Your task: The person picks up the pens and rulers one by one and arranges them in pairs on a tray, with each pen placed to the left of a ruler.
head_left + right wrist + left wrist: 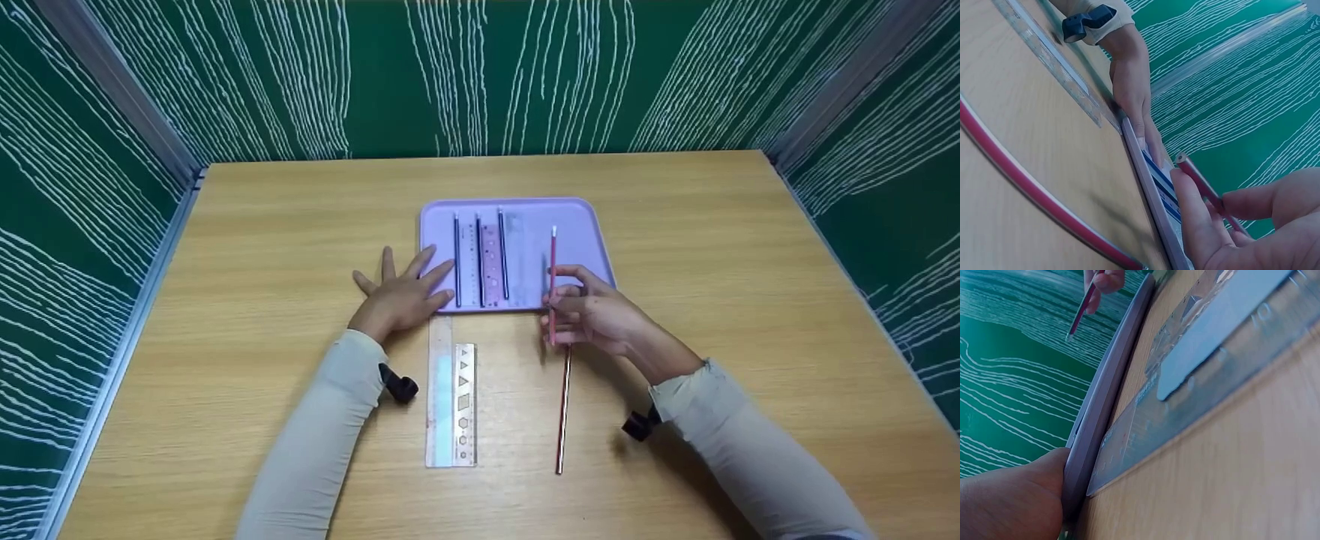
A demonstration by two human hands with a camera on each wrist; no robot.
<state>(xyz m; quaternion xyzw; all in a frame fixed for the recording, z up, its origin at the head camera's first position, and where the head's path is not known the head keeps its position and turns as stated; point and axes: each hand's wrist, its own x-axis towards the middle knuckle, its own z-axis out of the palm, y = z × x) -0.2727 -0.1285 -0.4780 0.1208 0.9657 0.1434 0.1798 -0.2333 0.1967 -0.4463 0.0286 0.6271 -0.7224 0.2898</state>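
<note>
Over the front right part of a purple tray [577, 217], my right hand [600, 315] pinches a red pencil [553, 255] with a white end pointing away. In the right wrist view the held pencil [1202, 183] sits between thumb and fingers. My left hand [401, 300] lies with fingers spread, some on the tray's left front corner, some past its left edge. Inside the tray lie several dark pencils [457, 262], a clear ruler [470, 262] and a pink ruler [491, 262], side by side. A faint clear strip lies to their right.
In front of the tray, a clear ruler with a light-blue strip [442, 412] lies beside a ruler with shape cut-outs [465, 405]. A red striped pencil [562, 420] lies on the wooden table [300, 217] below my right hand. Green walls with white lines [382, 75] enclose the table.
</note>
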